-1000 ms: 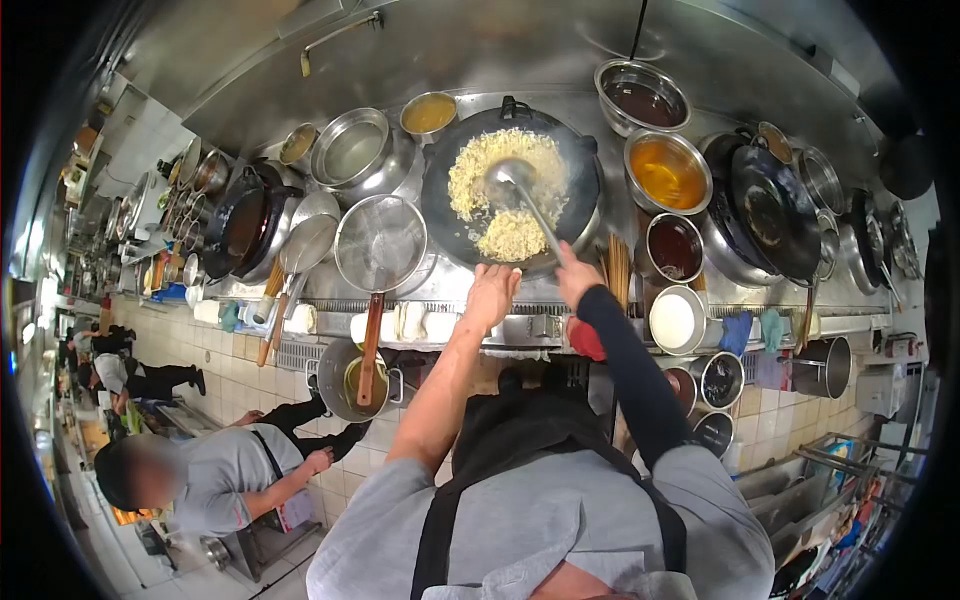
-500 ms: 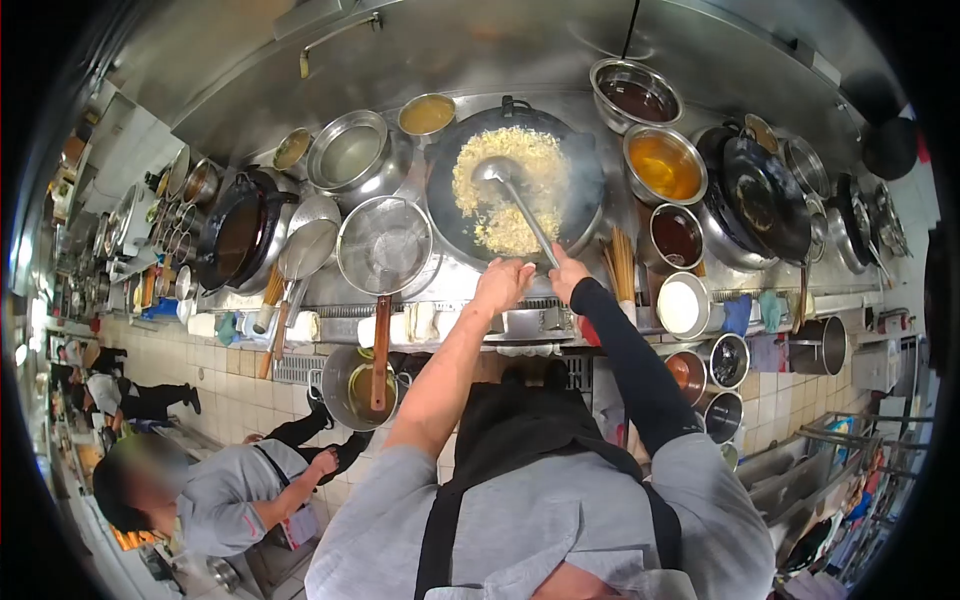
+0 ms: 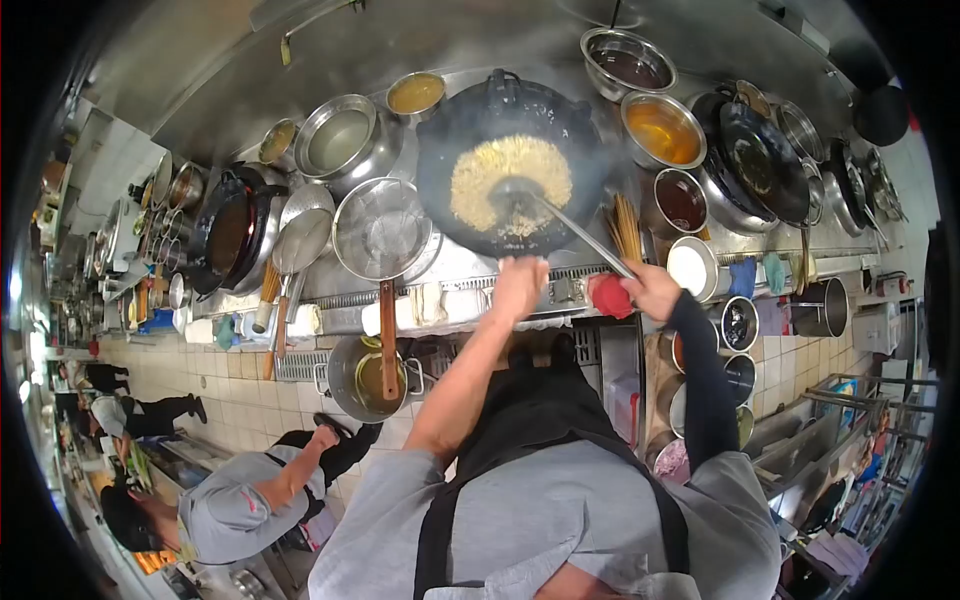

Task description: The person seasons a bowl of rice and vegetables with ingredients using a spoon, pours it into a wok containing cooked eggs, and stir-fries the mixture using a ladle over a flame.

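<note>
A large dark wok [image 3: 570, 120] sits at the middle of the range with yellowish, crumbly fried rice [image 3: 510, 170] heaped in it. My left hand [image 3: 522, 287] is closed at its near rim; the handle there is hidden beneath the fingers. A long-handled ladle [image 3: 580, 232] slants across the right side of the wok, its bowl dipping into the rice. My right hand [image 3: 655, 292] grips the end of the ladle's handle. Just left of that hand is a red cloth [image 3: 610, 297]. Steam rises off the wok.
To the left stand a wire strainer [image 3: 382, 230] and a steel pot [image 3: 338, 140]. Rightward are bowls of amber liquid [image 3: 662, 130] and dark sauce [image 3: 681, 200], a bamboo brush [image 3: 625, 230] and another wok [image 3: 760, 170]. A co-worker [image 3: 235, 500] is at the lower left.
My right hand has drawn the ladle's handle right and toward me. The rice is gathered into a tighter mound, and the wok's far rim shows more. My left hand has shifted slightly right.
</note>
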Available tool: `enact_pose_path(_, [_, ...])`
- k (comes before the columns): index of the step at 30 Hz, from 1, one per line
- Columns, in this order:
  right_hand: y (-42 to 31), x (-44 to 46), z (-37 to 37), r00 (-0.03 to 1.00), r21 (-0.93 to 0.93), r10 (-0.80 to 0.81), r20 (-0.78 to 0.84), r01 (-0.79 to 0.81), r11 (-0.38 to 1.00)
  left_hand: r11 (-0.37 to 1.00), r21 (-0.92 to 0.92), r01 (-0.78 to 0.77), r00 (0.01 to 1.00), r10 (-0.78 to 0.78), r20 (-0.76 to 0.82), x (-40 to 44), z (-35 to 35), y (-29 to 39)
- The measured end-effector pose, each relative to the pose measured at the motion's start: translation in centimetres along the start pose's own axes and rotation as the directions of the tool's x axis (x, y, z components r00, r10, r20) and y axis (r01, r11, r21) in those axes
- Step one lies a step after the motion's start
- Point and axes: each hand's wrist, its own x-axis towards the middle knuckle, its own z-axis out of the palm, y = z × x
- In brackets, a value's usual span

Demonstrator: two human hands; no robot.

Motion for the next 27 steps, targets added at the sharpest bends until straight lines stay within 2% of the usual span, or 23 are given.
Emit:
enact_pose_path(1, [-2.5,0.5,0.9,0.986,0.068,0.165,-0.039,-0.162,0.984,0.999,-0.031,0.033,0.999,-0.034,-0.021,-2.3,1.4,0.2])
enact_pose_path(2, [-4.5,0.5,1.0,0.983,0.061,0.168,-0.071,-0.164,0.985,0.993,0.011,-0.114,0.993,0.114,-0.013,-4.9,1.7,0.3])
enact_pose_path(3, [-6.3,-0.1,1.1,0.979,0.059,0.175,-0.100,-0.170,0.984,0.997,0.028,-0.071,0.994,0.068,0.089,-7.5,1.8,0.9])
enact_pose_path(4, [-8.6,-1.2,-0.1,0.974,0.089,0.222,-0.051,-0.217,0.972,0.992,0.011,-0.123,0.985,0.121,0.120,-9.9,0.9,1.5])
enact_pose_path(5, [-10.5,-2.3,-1.5,0.963,0.116,0.268,0.001,-0.266,0.957,0.983,-0.115,-0.143,0.962,0.165,0.215,-11.1,-0.1,1.7])
enact_pose_path(7, [-9.8,-5.2,-4.4,1.000,0.105,0.016,-0.003,-0.015,0.994,0.996,-0.009,-0.084,0.984,0.084,0.157,-9.7,-7.7,8.0])
enact_pose_path(9, [-9.5,-6.8,-8.1,0.987,0.253,0.014,0.163,-0.055,0.966,0.979,-0.162,-0.123,0.988,0.105,-0.116,-5.4,-12.1,8.3])
enact_pose_path(11, [-10.6,-4.0,-8.6,0.922,0.159,0.244,0.302,-0.301,0.940,0.981,-0.025,-0.191,0.981,0.190,-0.040,-0.8,-12.2,6.1])
enact_pose_path(12, [-11.1,-2.5,-8.8,0.862,0.101,0.355,0.361,-0.415,0.904,0.988,-0.031,-0.151,0.986,0.148,-0.072,0.2,-8.5,3.4])
enact_pose_path(13, [-8.6,0.0,-6.1,0.880,0.059,0.349,0.321,-0.386,0.921,0.993,-0.035,-0.115,0.988,0.111,-0.104,1.1,-3.7,0.4])
enact_pose_path(14, [-4.1,1.9,-1.9,0.987,-0.004,0.149,0.053,-0.149,0.989,1.000,0.002,-0.019,0.995,0.019,0.094,1.5,-1.3,-0.5])
enact_pose_path(15, [-3.5,3.0,-0.1,0.987,-0.029,0.147,-0.070,-0.149,0.988,0.996,0.049,-0.081,0.997,0.080,0.020,-0.4,0.2,-0.3])
enact_pose_path(17, [-6.2,2.1,0.0,0.975,0.062,0.154,-0.159,-0.146,0.987,0.993,0.036,-0.111,0.989,0.107,0.100,-5.0,-0.2,0.2])
enact_pose_path(18, [-7.6,0.7,-0.4,0.971,0.129,0.180,-0.160,-0.160,0.979,0.990,-0.047,-0.132,0.988,0.135,0.073,-6.8,-1.0,0.5])
enact_pose_path(19, [-8.1,-1.0,-0.9,0.980,0.120,0.149,-0.134,-0.133,0.984,0.978,-0.133,-0.158,0.985,0.166,0.048,-7.5,-2.1,1.0])
enact_pose_path(20, [-7.6,-2.7,-1.4,0.986,0.151,0.122,-0.110,-0.105,0.983,0.991,-0.090,-0.100,0.993,0.105,0.060,-6.5,-3.9,1.9])
enact_pose_path(21, [-7.1,-4.7,-2.0,0.992,0.188,0.100,-0.081,-0.083,0.979,0.984,-0.052,-0.170,0.985,0.171,0.020,-4.3,-6.4,2.2])
enact_pose_path(23, [-9.2,-7.9,-6.5,0.993,0.151,0.113,0.020,-0.115,0.982,0.991,-0.089,-0.096,0.995,0.096,0.000,-0.3,-7.6,1.1])
enact_pose_path(25, [-9.6,-9.1,-9.4,0.985,0.199,0.128,0.112,-0.149,0.969,0.986,-0.088,-0.138,0.989,0.133,-0.060,2.1,-5.2,-1.2])
enact_pose_path(26, [-8.2,-8.8,-9.1,0.995,0.076,0.070,0.074,-0.076,0.994,0.984,-0.088,-0.158,0.985,0.150,-0.084,3.0,-3.8,-2.1])
enact_pose_path(27, [-8.7,-7.0,-8.2,0.985,-0.006,0.149,0.082,-0.149,0.989,0.986,-0.077,-0.149,0.985,0.141,-0.095,3.2,-3.2,-2.2])
